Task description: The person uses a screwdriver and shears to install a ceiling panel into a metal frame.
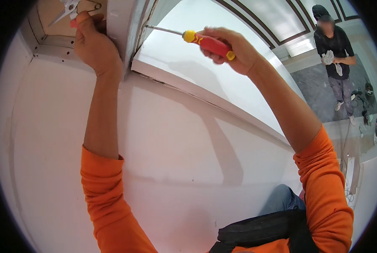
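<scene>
In my right hand [230, 48] is a screwdriver [211, 45] with a red and yellow handle, fingers wrapped round it. Its shaft points left, and the tip meets the narrow edge of a white upright frame [129, 29]. My left hand [96, 48], closed, is on the other side of that frame, beside a recessed opening [55, 41]. It grips scissors [70, 7] with pale metal blades and a bit of red handle; the upper part is cut off by the picture's edge. A thin bent metal piece [90, 8] shows near the blades.
A white ledge [214, 95] juts out below the screwdriver, with a rough gap along its near edge. Pale wall panels [176, 147] fill the middle. At the far right a person [334, 50] in dark clothes stands on a grey floor covering [309, 84], near several tools [366, 101].
</scene>
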A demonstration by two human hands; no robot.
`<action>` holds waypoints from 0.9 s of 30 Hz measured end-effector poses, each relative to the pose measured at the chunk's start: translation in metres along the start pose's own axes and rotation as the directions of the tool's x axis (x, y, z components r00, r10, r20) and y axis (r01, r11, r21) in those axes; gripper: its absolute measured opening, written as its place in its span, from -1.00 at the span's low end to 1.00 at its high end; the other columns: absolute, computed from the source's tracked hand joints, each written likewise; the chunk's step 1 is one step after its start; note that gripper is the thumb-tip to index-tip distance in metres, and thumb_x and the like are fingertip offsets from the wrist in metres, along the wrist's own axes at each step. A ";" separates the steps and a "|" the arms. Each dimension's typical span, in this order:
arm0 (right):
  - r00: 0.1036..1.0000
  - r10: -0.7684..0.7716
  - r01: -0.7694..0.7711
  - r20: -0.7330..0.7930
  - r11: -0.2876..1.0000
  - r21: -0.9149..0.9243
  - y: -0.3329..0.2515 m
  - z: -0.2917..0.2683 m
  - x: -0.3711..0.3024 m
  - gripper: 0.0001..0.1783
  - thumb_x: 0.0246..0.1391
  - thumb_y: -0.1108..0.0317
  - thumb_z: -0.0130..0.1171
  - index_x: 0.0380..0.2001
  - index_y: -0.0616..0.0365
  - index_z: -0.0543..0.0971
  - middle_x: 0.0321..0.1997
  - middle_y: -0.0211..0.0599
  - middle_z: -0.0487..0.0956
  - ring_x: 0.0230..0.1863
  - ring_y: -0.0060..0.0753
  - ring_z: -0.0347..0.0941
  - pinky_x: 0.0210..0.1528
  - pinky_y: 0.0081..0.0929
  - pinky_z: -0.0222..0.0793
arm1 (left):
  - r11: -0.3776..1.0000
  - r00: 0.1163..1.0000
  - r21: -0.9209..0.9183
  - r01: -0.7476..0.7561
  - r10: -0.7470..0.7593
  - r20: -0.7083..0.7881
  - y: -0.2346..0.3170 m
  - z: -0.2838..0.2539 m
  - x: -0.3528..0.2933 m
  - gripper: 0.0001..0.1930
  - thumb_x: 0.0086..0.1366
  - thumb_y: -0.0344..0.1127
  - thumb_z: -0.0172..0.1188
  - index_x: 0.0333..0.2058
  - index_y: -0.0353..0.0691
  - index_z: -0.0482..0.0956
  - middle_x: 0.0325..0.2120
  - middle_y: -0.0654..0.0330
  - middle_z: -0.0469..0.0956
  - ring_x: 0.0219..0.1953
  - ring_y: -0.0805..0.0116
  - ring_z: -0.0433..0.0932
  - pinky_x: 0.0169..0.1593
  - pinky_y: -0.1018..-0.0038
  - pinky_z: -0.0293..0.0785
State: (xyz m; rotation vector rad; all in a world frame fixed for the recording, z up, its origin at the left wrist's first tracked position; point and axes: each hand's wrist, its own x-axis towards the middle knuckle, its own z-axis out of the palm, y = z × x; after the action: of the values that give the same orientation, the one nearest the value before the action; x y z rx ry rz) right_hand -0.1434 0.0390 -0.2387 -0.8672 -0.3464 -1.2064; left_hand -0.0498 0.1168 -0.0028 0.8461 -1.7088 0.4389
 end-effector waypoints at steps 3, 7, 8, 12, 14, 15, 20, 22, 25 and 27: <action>0.928 0.257 -0.301 0.270 0.944 0.136 0.008 0.014 -0.002 -0.42 0.34 -0.11 0.04 -0.07 0.32 0.52 -0.65 -0.38 0.43 -0.82 -0.74 0.00 -0.80 -0.73 -0.09 | 1.000 1.000 0.019 -0.008 0.008 0.004 0.001 -0.003 0.001 -0.46 0.41 0.14 0.08 -0.37 -0.34 0.59 -0.51 0.26 0.53 -0.42 0.47 0.43 -0.28 0.54 0.32; 0.957 -0.281 0.172 -0.074 0.752 -0.636 0.012 0.018 0.000 -0.50 0.27 -0.11 0.16 -0.30 0.19 0.65 -0.67 -0.36 0.49 -0.79 -0.63 0.21 -0.73 -0.59 0.16 | 0.999 1.000 0.032 -0.018 0.017 0.014 0.007 -0.001 -0.002 -0.46 0.41 0.13 0.08 -0.40 -0.33 0.58 -0.52 0.28 0.52 -0.43 0.48 0.42 -0.28 0.55 0.32; 0.752 -0.659 0.271 0.017 0.285 -0.919 0.022 0.020 0.000 -0.54 0.24 -0.09 0.21 -0.34 0.14 0.68 -0.64 -0.35 0.54 -0.75 -0.60 0.28 -0.68 -0.55 0.23 | 0.999 1.000 0.031 -0.009 0.008 0.021 0.008 0.001 -0.005 -0.46 0.42 0.12 0.07 -0.41 -0.33 0.58 -0.53 0.28 0.52 -0.43 0.49 0.42 -0.28 0.56 0.32; 0.773 -0.617 0.290 -0.147 0.550 -0.783 0.036 0.031 0.000 -0.66 0.22 0.02 0.25 -0.30 0.09 0.71 -0.60 -0.35 0.58 -0.64 -0.60 0.39 -0.58 -0.54 0.30 | 0.999 1.000 0.030 0.014 -0.014 0.002 -0.002 -0.004 0.003 -0.48 0.45 0.02 0.00 -0.25 -0.42 0.66 -0.32 0.15 0.65 -0.27 0.37 0.54 -0.10 0.46 0.43; 0.969 -0.200 0.179 -0.144 0.973 -0.143 0.017 0.018 -0.002 -0.54 0.33 0.01 0.06 -0.24 0.27 0.63 -0.60 -0.34 0.51 -0.71 -0.68 0.27 -0.74 -0.67 0.09 | 0.999 1.000 0.036 -0.021 0.021 0.012 -0.004 -0.007 0.007 -0.49 0.44 0.01 0.02 -0.25 -0.42 0.66 -0.31 0.16 0.64 -0.26 0.37 0.54 -0.09 0.47 0.42; 0.989 -0.070 0.081 -0.128 0.993 0.082 0.014 0.015 -0.003 -0.52 0.34 0.00 0.04 -0.24 0.27 0.61 -0.61 -0.36 0.49 -0.72 -0.69 0.25 -0.77 -0.68 0.02 | 0.998 1.000 0.054 -0.019 0.019 -0.003 -0.002 -0.004 0.005 -0.49 0.44 0.01 0.02 -0.25 -0.42 0.66 -0.32 0.16 0.64 -0.26 0.37 0.54 -0.09 0.47 0.42; 0.960 0.157 -0.184 0.230 0.978 0.102 0.021 0.011 0.006 -0.48 0.34 -0.05 0.05 -0.24 0.28 0.61 -0.67 -0.41 0.43 -0.71 -0.68 0.25 -0.78 -0.70 -0.01 | 0.998 0.999 0.056 -0.031 0.030 0.011 -0.002 -0.005 0.008 -0.48 0.44 0.02 0.02 -0.23 -0.44 0.66 -0.32 0.16 0.65 -0.26 0.37 0.54 -0.11 0.49 0.41; 0.997 0.060 -0.051 0.042 0.979 -0.199 0.015 0.018 0.000 -0.54 0.29 -0.04 0.15 -0.27 0.21 0.66 -0.66 -0.38 0.46 -0.71 -0.65 0.28 -0.71 -0.68 0.17 | 0.999 1.000 0.043 0.006 -0.006 0.004 -0.003 -0.006 0.009 -0.47 0.44 0.03 0.01 -0.25 -0.44 0.65 -0.34 0.17 0.64 -0.27 0.38 0.53 -0.11 0.49 0.41; 0.645 -0.764 0.402 -0.004 0.343 -0.849 0.035 0.014 0.010 -0.64 0.24 0.02 0.22 -0.23 0.11 0.71 -0.56 -0.41 0.58 -0.70 -0.59 0.28 -0.61 -0.57 0.30 | 0.996 1.000 0.086 0.009 -0.009 0.001 -0.003 -0.002 0.006 -0.46 0.44 0.05 0.01 -0.29 -0.43 0.65 -0.37 0.17 0.64 -0.29 0.39 0.53 -0.13 0.49 0.40; 0.838 -0.532 0.376 -0.123 0.725 -0.578 0.018 0.011 0.006 -0.58 0.27 0.02 0.15 -0.17 0.19 0.68 -0.52 -0.32 0.59 -0.69 -0.56 0.31 -0.61 -0.60 0.33 | 0.993 1.000 0.114 -0.009 0.010 -0.005 -0.002 -0.005 0.011 -0.45 0.45 0.05 0.00 -0.32 -0.42 0.65 -0.39 0.17 0.63 -0.30 0.39 0.52 -0.14 0.50 0.40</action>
State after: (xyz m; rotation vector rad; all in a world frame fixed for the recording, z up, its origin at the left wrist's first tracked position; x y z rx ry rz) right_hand -0.1224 0.0449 -0.2348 -1.1024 0.0307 -1.9335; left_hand -0.0460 0.1157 0.0088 0.9186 -1.6955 0.5497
